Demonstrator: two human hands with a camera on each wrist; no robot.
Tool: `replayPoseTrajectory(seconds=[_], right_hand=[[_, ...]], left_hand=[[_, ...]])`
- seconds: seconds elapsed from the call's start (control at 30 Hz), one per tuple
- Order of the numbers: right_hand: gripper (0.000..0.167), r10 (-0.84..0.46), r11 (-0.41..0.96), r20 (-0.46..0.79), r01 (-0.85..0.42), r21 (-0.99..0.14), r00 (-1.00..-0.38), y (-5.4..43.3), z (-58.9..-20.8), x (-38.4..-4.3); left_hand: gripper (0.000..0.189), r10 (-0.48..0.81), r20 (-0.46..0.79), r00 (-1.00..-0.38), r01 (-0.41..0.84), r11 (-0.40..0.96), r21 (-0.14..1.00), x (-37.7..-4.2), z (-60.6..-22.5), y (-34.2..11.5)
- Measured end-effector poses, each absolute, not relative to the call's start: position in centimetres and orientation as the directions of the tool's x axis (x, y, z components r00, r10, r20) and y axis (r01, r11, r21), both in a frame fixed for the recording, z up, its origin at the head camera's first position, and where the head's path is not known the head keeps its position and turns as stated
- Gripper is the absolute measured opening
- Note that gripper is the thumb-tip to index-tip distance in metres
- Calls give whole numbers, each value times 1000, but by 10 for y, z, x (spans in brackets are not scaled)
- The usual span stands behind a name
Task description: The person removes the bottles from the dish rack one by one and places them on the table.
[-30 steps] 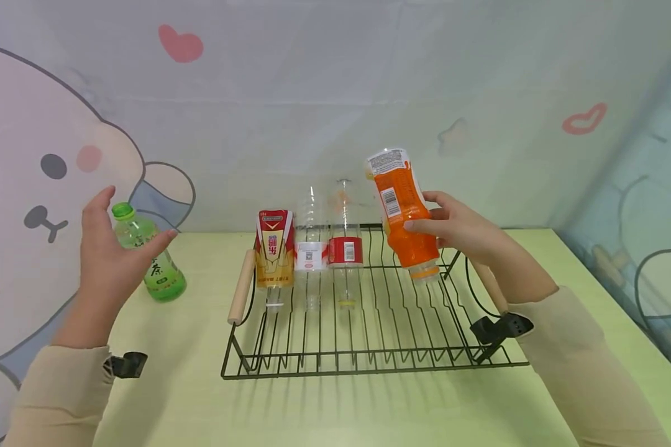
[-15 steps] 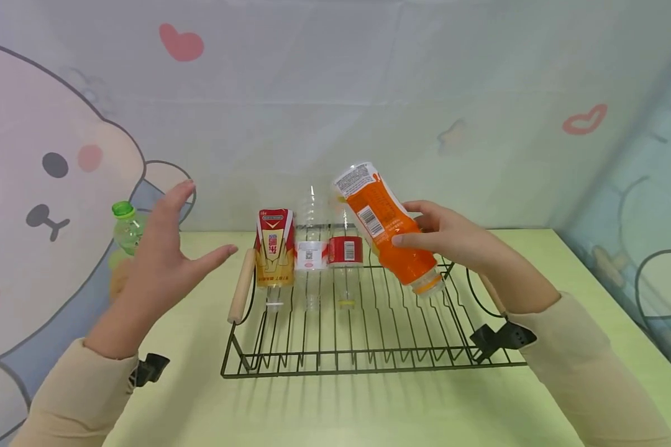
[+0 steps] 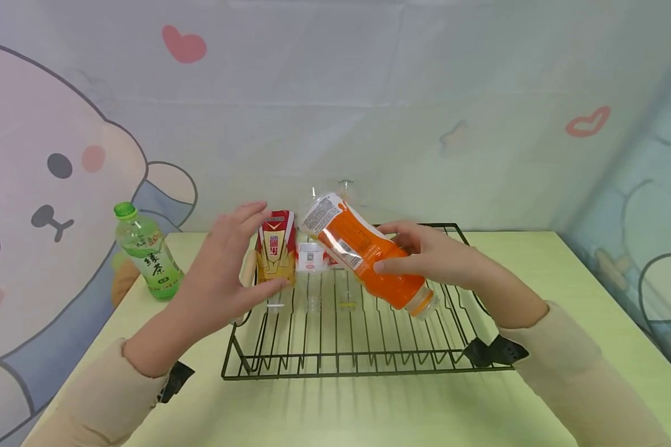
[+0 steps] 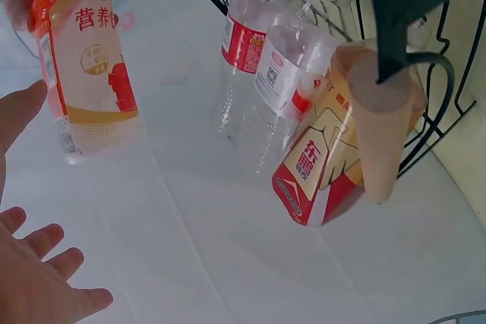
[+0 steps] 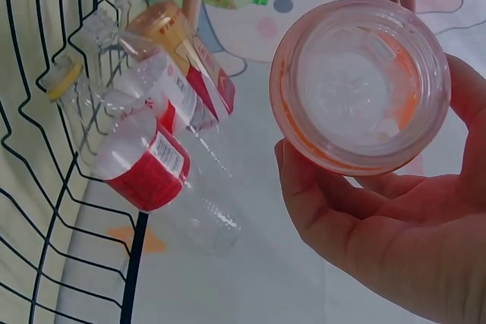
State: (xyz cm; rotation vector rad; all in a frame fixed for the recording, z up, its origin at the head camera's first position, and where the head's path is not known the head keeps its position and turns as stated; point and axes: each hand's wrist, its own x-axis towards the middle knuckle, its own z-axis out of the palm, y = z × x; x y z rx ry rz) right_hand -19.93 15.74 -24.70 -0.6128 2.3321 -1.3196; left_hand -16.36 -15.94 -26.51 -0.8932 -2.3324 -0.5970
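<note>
My right hand [image 3: 433, 254] grips an orange-labelled plastic bottle [image 3: 363, 248] near its neck end, above the black wire rack [image 3: 369, 366]. The bottle is tilted, its base up to the left and its mouth down to the right. In the right wrist view its round open mouth [image 5: 361, 85] faces the camera. My left hand [image 3: 218, 279] hovers in front of the rack's left side with fingers spread, holding nothing. Upside down in the rack stand a red and gold bottle [image 3: 276, 248], a clear bottle with a white label [image 4: 281, 73] and a clear bottle with a red label [image 5: 148, 165].
A green tea bottle [image 3: 151, 257] with a green cap stands upright on the table [image 3: 346, 410], left of the rack. Wooden handles flank the rack, the left one [image 4: 376, 134] close to my left hand. A printed cloth backdrop [image 3: 335, 93] rises behind the table.
My left hand has moved right, from in front of the green tea bottle to the rack's left side. My right hand has brought the orange-labelled bottle left and lower, tilting it further.
</note>
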Motion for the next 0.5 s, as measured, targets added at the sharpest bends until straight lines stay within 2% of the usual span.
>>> replayPoseTrajectory(seconds=[0.1,0.23,0.33,0.5], right_hand=[[55,-560,491,-134,-198,-848,-817,152,-249,-196],[56,-583,510,-141,-226,-830,-800,145,-254,-191],[57,-590,515,-147,-230,-826,-794,140,-258,-188],[58,-587,544,-169,-230,-807,-792,135,-263,-185]], left_hand=[[88,497,657,-566,745,650,150,-161,-267,-151],[87,548,647,-530,768,634,92,-157,-270,-141],[86,580,615,-534,769,635,69,-154,-273,-135],[84,607,548,-575,755,652,69,-150,-277,-127]])
